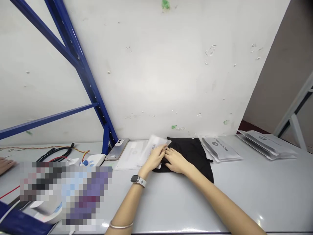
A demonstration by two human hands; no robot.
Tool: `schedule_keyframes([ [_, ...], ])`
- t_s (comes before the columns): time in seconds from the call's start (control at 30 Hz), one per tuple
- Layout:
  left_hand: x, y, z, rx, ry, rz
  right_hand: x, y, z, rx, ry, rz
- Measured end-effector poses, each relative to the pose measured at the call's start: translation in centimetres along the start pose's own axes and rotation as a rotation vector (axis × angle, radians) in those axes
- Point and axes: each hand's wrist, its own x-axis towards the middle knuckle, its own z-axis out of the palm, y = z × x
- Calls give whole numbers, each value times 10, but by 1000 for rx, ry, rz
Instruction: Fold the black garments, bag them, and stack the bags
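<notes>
My left hand (156,157) is closed on a frosted plastic bag (153,143) with dark print, which is raised at a slant and slightly blurred. My right hand (177,160) lies on a folded black cloth (195,151), its fingers stretched toward the bag's right edge and the left hand. Both hands almost meet above the cloth's left part. Left of them, another flat frosted bag (130,156) lies on the table. To the right of the cloth sits a filled frosted bag (220,148) with a printed logo.
A stack of similar bags (271,145) lies at the far right. A phone (117,150) rests beside the blue metal frame (85,71). Black cables (57,152) and a white power strip (96,160) are on the left. Another person's hand (6,164) shows at the left edge.
</notes>
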Motion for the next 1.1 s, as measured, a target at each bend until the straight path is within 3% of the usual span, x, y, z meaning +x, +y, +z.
schedule_keyframes([
  [0.1, 1, 0, 3, -129, -17, 179, 2, 12, -2, 86, 2, 140],
  [0.2, 3, -3, 4, -191, -15, 196, -2, 17, -10, 210, -42, 194],
  [0.3, 3, -5, 2, -250, -27, 189, -7, 13, -19, 295, -93, 140],
  [0.43, 1, -2, 2, -273, -63, 186, -5, 8, -16, 245, -86, 22],
  [0.57, 3, 2, 11, -233, -79, 220, 4, 9, -4, 38, 4, 293],
  [0.63, 4, 3, 17, -203, -65, 227, 6, 9, 1, -34, 28, 361],
  [0.87, 3, 4, 18, -241, -50, 217, 3, -1, 7, 82, -21, -4],
  [1.1, 4, 1, 14, -141, -62, 303, 3, 9, 3, 44, 1, 146],
])
